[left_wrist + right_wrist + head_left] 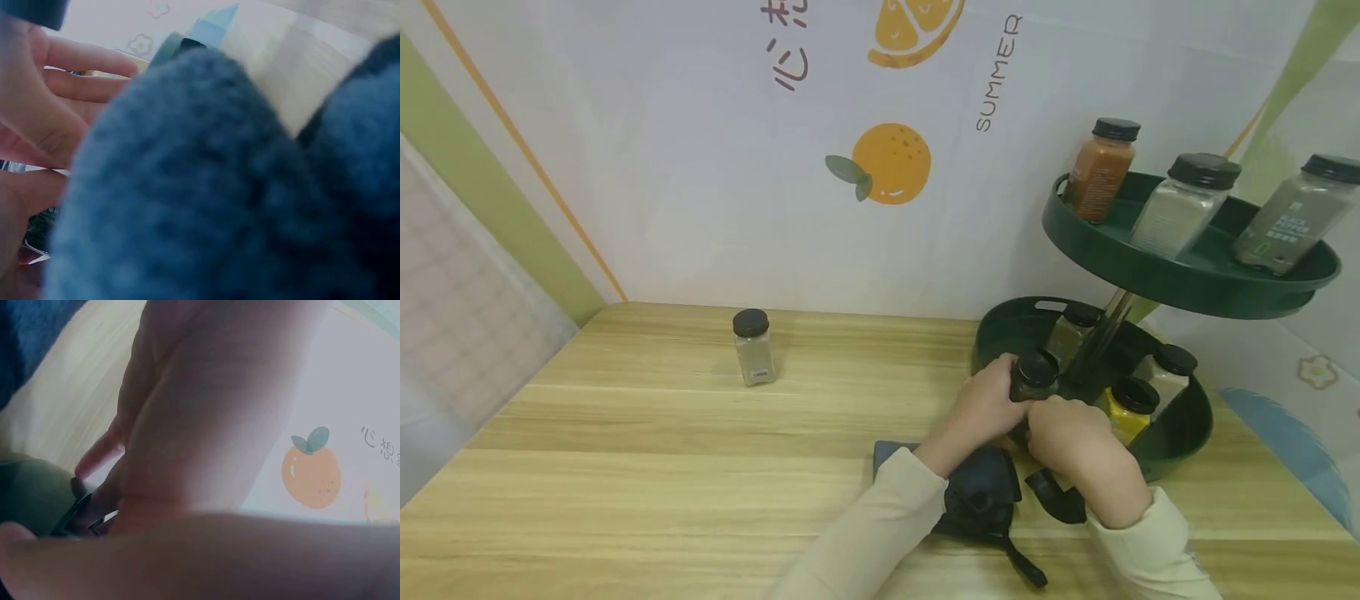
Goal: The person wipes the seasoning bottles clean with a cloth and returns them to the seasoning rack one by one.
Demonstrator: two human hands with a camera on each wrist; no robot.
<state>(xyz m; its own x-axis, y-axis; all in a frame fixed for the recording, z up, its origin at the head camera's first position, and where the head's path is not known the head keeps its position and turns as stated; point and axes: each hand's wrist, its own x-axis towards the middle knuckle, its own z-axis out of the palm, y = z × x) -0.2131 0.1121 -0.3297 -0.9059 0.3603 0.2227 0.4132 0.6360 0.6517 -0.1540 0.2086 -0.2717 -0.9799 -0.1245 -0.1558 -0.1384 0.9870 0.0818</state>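
In the head view, my left hand (981, 404) grips a spice jar with a black lid (1036, 371) at the near left rim of the lower green tray (1000, 321). My right hand (1071, 437), its fingers curled, is close against the left hand and the jar's lower part. Most of the jar's body and the right fingertips are hidden there. In the left wrist view, part of the clear jar (40, 231) shows between fingers. Fingertips reach a dark edge in the right wrist view, which is mostly filled by blurred skin.
A lone spice jar (754, 348) stands on the wooden table (662, 433). Behind and right of my hands, the lower tray holds several jars, including a yellow one (1127, 408). The upper tray (1187, 279) overhangs it and bears three jars. A dark strapped device (981, 492) sits beneath my left wrist.
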